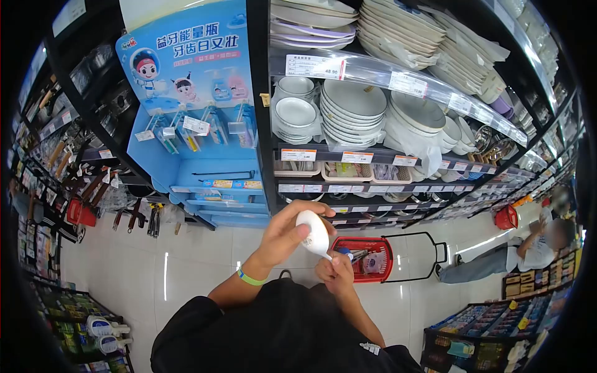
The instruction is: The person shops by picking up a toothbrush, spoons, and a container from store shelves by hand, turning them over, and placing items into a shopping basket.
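Note:
A white spoon [315,235], apparently ceramic, is held up in front of my chest between both hands. My left hand [283,236], with a yellow-green band at the wrist, curls round its broad bowl, the thumb pressing on the edge. My right hand [336,272] pinches the thin end of the handle, lower and to the right. A small dark pattern shows on the spoon's surface. Just beyond my right hand, a red shopping basket [388,261] on the floor holds several packaged items and something with a blue top.
Shelves ahead carry stacked white plates [354,99], bowls and small bins [347,173]. A blue toothbrush display [186,124] stands left of them. The basket's black pull handle [440,252] reaches right. Another person [522,255] is at far right near a second red basket [506,217].

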